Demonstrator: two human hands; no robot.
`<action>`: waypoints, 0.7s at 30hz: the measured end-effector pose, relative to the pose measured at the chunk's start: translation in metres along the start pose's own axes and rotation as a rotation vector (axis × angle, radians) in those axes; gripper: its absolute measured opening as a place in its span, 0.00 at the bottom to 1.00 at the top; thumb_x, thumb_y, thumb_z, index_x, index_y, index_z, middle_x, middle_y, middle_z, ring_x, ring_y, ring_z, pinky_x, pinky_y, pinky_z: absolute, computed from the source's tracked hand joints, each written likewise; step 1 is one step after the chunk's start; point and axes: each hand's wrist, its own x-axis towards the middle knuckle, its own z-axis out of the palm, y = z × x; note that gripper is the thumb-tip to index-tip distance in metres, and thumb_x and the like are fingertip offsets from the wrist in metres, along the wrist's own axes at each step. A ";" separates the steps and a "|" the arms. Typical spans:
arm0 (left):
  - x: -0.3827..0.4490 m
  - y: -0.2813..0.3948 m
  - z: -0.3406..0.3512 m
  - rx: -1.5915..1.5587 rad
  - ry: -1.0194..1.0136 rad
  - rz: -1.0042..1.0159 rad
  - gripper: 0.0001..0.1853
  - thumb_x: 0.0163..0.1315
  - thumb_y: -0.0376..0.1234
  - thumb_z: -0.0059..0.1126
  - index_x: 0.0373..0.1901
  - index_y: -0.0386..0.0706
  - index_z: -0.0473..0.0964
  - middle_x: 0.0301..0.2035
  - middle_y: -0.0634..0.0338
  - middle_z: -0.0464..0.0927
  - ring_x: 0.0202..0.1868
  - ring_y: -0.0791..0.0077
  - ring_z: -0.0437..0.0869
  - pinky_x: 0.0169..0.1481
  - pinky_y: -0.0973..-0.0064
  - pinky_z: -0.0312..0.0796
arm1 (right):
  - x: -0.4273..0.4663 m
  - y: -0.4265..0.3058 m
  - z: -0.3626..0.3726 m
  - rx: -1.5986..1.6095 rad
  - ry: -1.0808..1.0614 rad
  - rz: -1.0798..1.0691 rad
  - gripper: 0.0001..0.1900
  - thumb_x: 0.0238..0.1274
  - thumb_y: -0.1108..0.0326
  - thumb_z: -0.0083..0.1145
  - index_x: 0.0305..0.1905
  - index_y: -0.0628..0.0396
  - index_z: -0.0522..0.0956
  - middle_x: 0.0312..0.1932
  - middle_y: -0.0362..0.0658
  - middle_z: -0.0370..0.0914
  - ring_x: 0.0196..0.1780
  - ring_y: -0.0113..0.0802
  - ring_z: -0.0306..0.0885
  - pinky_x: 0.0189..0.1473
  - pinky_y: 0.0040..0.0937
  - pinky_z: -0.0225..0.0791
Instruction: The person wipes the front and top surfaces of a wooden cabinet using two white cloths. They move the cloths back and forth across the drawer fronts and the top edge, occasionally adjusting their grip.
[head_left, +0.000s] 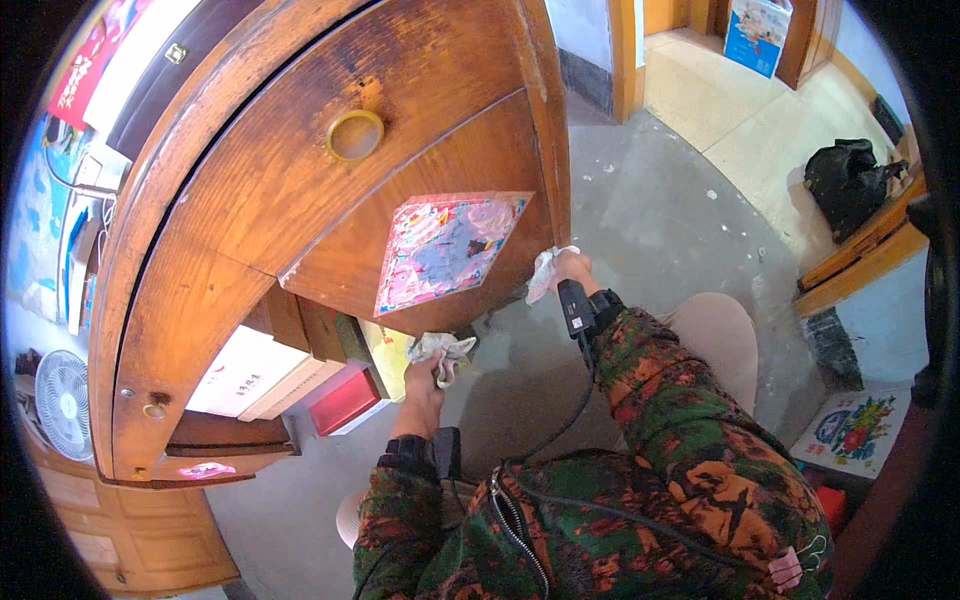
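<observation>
My left hand (422, 381) grips a crumpled whitish cloth or tissue (442, 351), just in front of the lower corner of a wooden cabinet door (330, 281). A second crumpled white cloth or tissue (540, 279) is in my right hand (573, 268), close to the bottom right edge of the wooden cabinet (300, 142). Between and above my hands, a diamond-shaped floral print (454, 247) is stuck on the door. Whether either cloth touches the wood, I cannot tell. Black devices with cables are strapped at both wrists.
Left of my left hand, a white box (244, 375), a red box (345, 403) and a yellow box (390, 349) sit at the cabinet's open compartment. A round drawer pull (355, 136) juts out above. A fan (64, 405) stands far left; a black bag (847, 184) lies at right.
</observation>
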 end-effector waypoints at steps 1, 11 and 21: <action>0.000 0.000 0.000 -0.009 0.003 -0.002 0.13 0.65 0.22 0.54 0.51 0.36 0.70 0.38 0.53 0.80 0.34 0.63 0.83 0.27 0.72 0.78 | -0.007 -0.003 0.004 0.011 -0.008 -0.014 0.03 0.59 0.70 0.48 0.36 0.57 0.72 0.29 0.49 0.77 0.27 0.47 0.78 0.28 0.49 0.72; -0.006 0.007 -0.008 -0.093 0.006 0.050 0.16 0.63 0.21 0.55 0.51 0.40 0.69 0.40 0.55 0.78 0.35 0.65 0.82 0.29 0.71 0.79 | -0.136 -0.064 0.053 0.094 -0.230 -0.105 0.07 0.60 0.79 0.46 0.43 0.63 0.70 0.31 0.52 0.77 0.31 0.50 0.80 0.31 0.50 0.76; -0.026 0.030 -0.003 -0.161 0.016 0.124 0.14 0.63 0.20 0.53 0.49 0.39 0.71 0.40 0.56 0.80 0.37 0.66 0.83 0.29 0.69 0.80 | -0.267 -0.119 0.104 0.060 -0.534 -0.520 0.12 0.66 0.83 0.46 0.52 0.66 0.71 0.43 0.51 0.79 0.46 0.45 0.80 0.48 0.46 0.76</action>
